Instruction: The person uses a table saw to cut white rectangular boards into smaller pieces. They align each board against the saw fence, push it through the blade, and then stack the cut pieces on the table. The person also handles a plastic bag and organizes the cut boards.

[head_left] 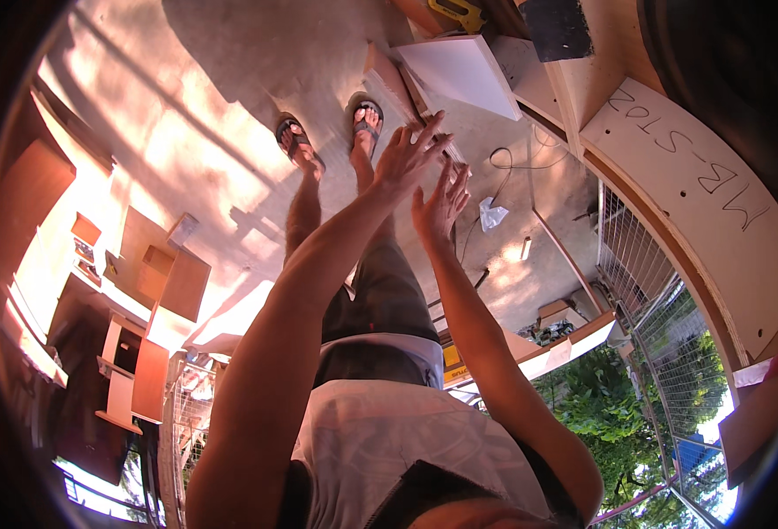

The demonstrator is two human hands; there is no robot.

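Both of my hands reach away from my body toward a narrow brown board (391, 84), which stands beside a white panel (460, 75). My left hand (404, 160) is open, its fingers stretched out flat near the board's lower end. Just right of it and a little nearer, my right hand (442, 204) is open too, fingers extended and apart. Its fingertips are close to the same board end. Whether either hand touches the wood cannot be made out. I see nothing gripped in them.
A large curved wooden panel (684, 189) with dark handwriting fills the right side. Above the white panel lies a yellow tool (460, 13). A cable (512, 167) and a plastic bag (492, 214) lie on the concrete floor. Wooden cabinet parts (186, 286) stand left; wire fencing (645, 247) is right.
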